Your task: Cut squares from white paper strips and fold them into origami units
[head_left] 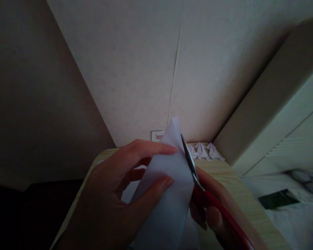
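A folded sheet of white paper (169, 173) stands upright in the middle, its narrow tip pointing up. My left hand (125, 184) grips it from the left, thumb on the near face and fingers around the far side. My right hand (213, 208) holds red-handled scissors (189, 159) at the paper's right edge. One blade shows along that edge; whether the other blade lies behind the paper I cannot tell. Behind, at the back of the light wooden table (221, 173), stand several small folded paper figures (204, 151).
A wall socket or switch plate (154, 135) sits low on the pale wall (135, 69) behind the table. To the right are a cream headboard or cabinet (281, 90) and white bedding (297, 222) with a dark flat object (278, 199) on it.
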Demonstrator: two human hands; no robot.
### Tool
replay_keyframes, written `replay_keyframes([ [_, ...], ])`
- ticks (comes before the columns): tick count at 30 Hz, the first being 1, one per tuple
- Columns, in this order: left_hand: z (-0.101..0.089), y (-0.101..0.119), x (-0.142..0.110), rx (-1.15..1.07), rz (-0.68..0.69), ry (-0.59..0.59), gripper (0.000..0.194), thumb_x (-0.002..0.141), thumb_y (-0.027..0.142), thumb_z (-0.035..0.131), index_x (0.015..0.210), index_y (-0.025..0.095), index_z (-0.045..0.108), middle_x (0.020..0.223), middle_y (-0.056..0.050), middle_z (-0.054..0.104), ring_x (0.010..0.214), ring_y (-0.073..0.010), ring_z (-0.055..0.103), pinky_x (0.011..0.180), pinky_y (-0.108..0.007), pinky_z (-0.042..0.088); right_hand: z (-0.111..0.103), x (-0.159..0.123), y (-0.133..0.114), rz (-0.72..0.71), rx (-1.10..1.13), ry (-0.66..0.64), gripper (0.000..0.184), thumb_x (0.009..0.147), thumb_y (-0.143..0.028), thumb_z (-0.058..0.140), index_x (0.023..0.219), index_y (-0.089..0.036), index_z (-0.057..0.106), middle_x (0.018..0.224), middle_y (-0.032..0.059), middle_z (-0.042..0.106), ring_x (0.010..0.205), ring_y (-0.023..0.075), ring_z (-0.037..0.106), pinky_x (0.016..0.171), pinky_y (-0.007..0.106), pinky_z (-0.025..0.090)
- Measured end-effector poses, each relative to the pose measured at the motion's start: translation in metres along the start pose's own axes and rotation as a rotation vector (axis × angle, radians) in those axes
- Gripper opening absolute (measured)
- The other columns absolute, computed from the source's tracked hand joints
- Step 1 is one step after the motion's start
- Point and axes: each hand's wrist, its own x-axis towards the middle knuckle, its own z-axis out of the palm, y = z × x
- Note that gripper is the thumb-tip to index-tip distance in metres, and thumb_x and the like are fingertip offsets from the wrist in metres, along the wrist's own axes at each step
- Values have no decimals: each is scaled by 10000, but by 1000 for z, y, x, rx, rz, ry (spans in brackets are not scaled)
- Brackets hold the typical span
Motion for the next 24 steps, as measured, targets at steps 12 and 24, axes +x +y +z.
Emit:
replay_keyframes([
  [12, -4, -3, 0, 48, 88, -6, 268, 688, 253, 805, 840, 474, 804, 814, 144, 792, 715, -148, 738, 584, -146, 582, 0, 0, 5, 101, 121, -73, 694, 630, -919, 628, 778, -252, 508, 620, -48, 429, 505, 107, 308, 445, 253, 242],
  [24, -5, -1, -1, 72, 58, 5, 235, 695, 273, 780, 847, 449, 806, 803, 116, 791, 687, -163, 732, 564, -176, 590, 4, 6, 10, -4, 156, -6, 635, 646, -873, 675, 739, -256, 556, 665, -3, 572, 681, 185, 579, 537, 258, 459],
])
